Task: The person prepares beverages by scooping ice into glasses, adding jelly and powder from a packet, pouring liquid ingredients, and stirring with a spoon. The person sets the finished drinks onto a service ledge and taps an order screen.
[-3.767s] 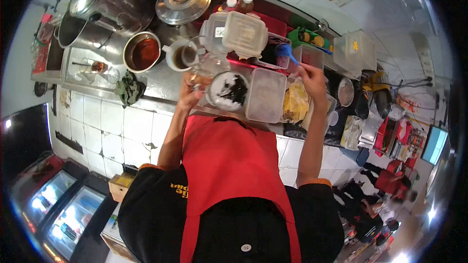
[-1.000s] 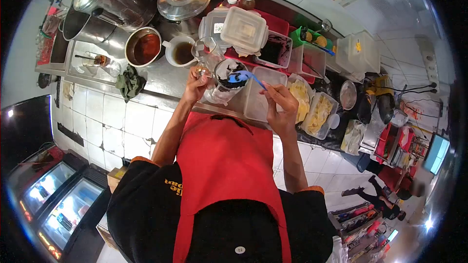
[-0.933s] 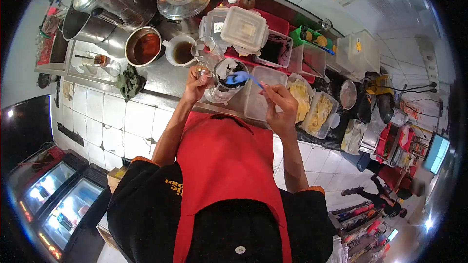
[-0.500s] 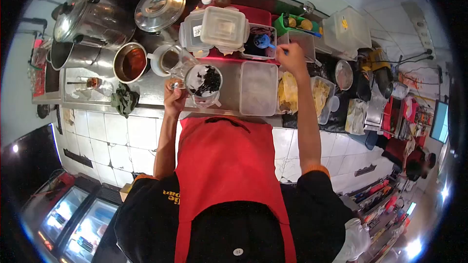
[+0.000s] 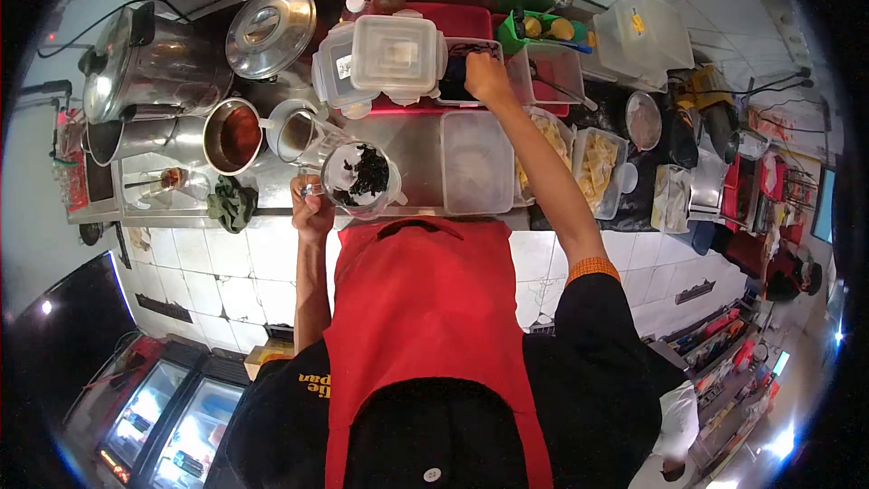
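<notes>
My left hand (image 5: 310, 208) grips the handle of a clear jug (image 5: 395, 190) at the counter's front edge. White matter like ice and black strips (image 5: 369, 170) lie inside it. My right hand (image 5: 487, 77) is closed over a plastic tub of dark strips (image 5: 472, 43) at the back. The blue scoop seen in it earlier is now mostly hidden by the hand and tub. Below that hand sits a translucent lidded box (image 5: 477, 163). Another jug (image 5: 294, 131) with brownish liquid stands behind the first.
A steel pot of reddish-brown liquid (image 5: 233, 136), large pots (image 5: 154, 63) and a green cloth (image 5: 233, 204) are on the left. Stacked lidded boxes (image 5: 394, 52) stand at the back. Tubs with yellow pieces (image 5: 597, 172) and a green basket (image 5: 511, 36) are on the right.
My right hand has moved left and lower into the tub of dark strips, taking the blue scoop mostly out of sight. My left hand still holds the jug.
</notes>
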The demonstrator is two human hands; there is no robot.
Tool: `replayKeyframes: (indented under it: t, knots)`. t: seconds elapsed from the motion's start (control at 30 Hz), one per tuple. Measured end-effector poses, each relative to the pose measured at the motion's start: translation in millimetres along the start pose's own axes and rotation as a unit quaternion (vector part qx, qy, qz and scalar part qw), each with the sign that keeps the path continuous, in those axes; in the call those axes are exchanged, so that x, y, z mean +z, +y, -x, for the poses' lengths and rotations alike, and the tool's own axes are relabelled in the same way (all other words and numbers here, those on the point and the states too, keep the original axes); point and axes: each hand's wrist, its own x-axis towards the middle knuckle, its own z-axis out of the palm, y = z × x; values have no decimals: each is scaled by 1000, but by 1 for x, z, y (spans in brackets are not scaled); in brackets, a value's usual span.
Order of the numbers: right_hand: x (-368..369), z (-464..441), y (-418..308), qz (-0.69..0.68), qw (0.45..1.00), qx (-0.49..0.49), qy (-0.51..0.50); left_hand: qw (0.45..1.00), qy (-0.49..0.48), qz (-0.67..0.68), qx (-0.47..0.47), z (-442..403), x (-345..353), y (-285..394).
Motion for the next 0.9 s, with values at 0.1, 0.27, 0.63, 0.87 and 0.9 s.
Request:
replayKeyframes:
  t: [0.1, 0.27, 0.63, 0.87, 0.9]
  knots:
    - [1, -2, 2, -2, 1000, 1, -10, 1000, 23, 2, -8, 0, 7, 0]
    - [5, -3, 2, 34, 999, -32, -9, 1000, -5, 11, -23, -7, -22, -12]
    - [45, -23, 18, -113, 980, -157, -53, 999, 24, -2, -25, -4, 3, -2]
    - [64, -40, 12, -31, 990, -136, -36, 999, -5, 9, -38, -3, -18, -7]
    - [70, -43, 12, -34, 987, -153, -27, 999, 1, 5, -36, -2, -19, -7]
